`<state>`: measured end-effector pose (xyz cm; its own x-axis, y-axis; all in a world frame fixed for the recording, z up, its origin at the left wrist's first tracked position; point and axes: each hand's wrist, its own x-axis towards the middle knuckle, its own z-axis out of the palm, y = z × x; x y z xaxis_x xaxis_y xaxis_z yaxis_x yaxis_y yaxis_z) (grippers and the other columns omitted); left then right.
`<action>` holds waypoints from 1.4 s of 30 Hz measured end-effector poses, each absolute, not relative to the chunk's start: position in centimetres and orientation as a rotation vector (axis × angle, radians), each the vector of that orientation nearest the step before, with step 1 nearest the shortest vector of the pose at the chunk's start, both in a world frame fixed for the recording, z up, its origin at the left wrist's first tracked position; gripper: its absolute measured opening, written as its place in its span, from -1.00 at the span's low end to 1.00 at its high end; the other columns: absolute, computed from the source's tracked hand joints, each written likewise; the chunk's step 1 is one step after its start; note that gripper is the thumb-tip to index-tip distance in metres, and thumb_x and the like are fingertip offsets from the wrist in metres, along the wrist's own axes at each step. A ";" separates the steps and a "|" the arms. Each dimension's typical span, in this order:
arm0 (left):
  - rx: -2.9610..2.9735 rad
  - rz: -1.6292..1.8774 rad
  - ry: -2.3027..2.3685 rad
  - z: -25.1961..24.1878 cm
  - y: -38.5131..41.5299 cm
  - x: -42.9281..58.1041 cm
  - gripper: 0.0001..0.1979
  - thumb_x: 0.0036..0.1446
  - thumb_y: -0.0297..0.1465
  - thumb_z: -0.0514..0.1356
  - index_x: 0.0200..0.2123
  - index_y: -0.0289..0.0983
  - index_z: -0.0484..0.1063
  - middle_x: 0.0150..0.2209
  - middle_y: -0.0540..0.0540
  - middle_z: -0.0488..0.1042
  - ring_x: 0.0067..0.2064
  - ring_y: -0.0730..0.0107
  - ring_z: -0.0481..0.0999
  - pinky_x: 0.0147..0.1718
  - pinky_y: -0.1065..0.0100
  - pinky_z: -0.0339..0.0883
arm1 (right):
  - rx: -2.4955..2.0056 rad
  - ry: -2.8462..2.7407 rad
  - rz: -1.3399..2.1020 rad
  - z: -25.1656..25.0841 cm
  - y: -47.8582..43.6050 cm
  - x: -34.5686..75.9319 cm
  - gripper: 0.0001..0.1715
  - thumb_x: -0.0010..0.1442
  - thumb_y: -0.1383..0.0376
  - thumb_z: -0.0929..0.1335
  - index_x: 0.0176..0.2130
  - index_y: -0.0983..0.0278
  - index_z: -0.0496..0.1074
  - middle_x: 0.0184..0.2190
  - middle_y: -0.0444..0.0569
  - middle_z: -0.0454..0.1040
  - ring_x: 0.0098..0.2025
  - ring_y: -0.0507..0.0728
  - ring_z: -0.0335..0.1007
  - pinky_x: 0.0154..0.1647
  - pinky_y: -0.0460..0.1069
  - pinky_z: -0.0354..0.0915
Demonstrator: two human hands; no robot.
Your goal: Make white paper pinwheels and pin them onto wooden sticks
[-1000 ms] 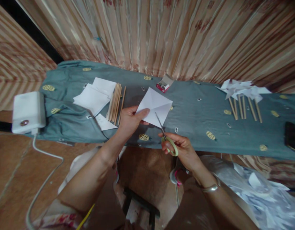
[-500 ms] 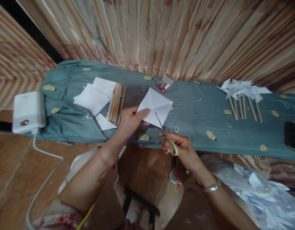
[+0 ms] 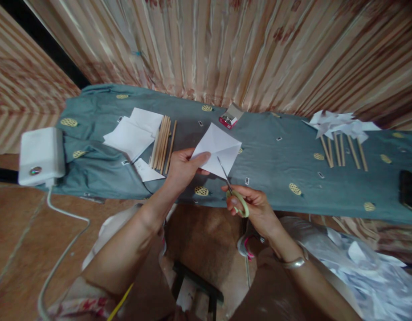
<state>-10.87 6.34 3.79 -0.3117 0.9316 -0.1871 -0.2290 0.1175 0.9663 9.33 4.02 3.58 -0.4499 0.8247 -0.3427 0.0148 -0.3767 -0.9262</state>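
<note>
My left hand pinches the lower left edge of a white creased paper square and holds it up over the table. My right hand grips green-handled scissors. Their blades reach up into the paper's lower corner. Both hands hover at the near edge of a table covered with a grey-green cloth.
White paper sheets and a bundle of wooden sticks lie at the left. A small red box sits at the back. Paper pinwheels on sticks lie at the right. A white device with a cable sits at far left, a dark object at the right edge.
</note>
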 end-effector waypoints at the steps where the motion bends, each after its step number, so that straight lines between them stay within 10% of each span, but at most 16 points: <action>1: 0.761 1.420 1.354 3.8 6.4 -10.9 -0.68 -0.24 -0.21 0.41 -0.46 -0.34 0.56 -0.52 -0.02 0.52 -0.49 0.40 0.50 -0.61 0.41 0.45 | -1.169 -1.289 1.875 3.6 4.0 9.3 -0.57 -0.08 0.05 0.55 -0.22 0.20 0.62 -0.59 -0.16 0.46 -0.57 -0.04 0.31 -0.53 -0.10 0.39; 22: 0.688 1.477 1.351 3.7 7.2 -12.3 -0.74 -0.25 -0.23 0.40 -0.50 -0.28 0.51 -0.47 -0.02 0.55 -0.47 0.41 0.51 -0.59 0.42 0.40 | -1.059 -1.434 2.089 4.1 5.7 12.8 -0.47 -0.03 -0.04 0.51 -0.16 0.25 0.56 -0.46 -0.07 0.53 -0.48 -0.01 0.36 -0.48 -0.11 0.29; 32: 0.891 1.219 1.296 3.3 6.4 -11.0 -0.76 -0.27 -0.24 0.39 -0.60 -0.30 0.52 -0.62 0.01 0.44 -0.57 0.50 0.34 -0.58 0.46 0.22 | -1.236 -1.286 1.326 4.2 8.5 14.1 -0.48 -0.16 0.13 0.59 -0.17 0.15 0.51 -0.36 -0.13 0.58 -0.39 0.02 0.44 -0.38 -0.08 0.34; 42: 1.055 0.947 1.220 3.4 5.8 -9.5 -0.75 -0.27 -0.26 0.38 -0.67 -0.32 0.47 -0.70 0.08 0.32 -0.62 0.57 0.22 -0.63 0.51 0.02 | -1.222 -1.482 1.495 4.6 8.5 12.8 -0.50 -0.24 0.21 0.60 -0.26 0.24 0.49 -0.57 -0.26 0.49 -0.54 -0.04 0.32 -0.50 -0.11 0.26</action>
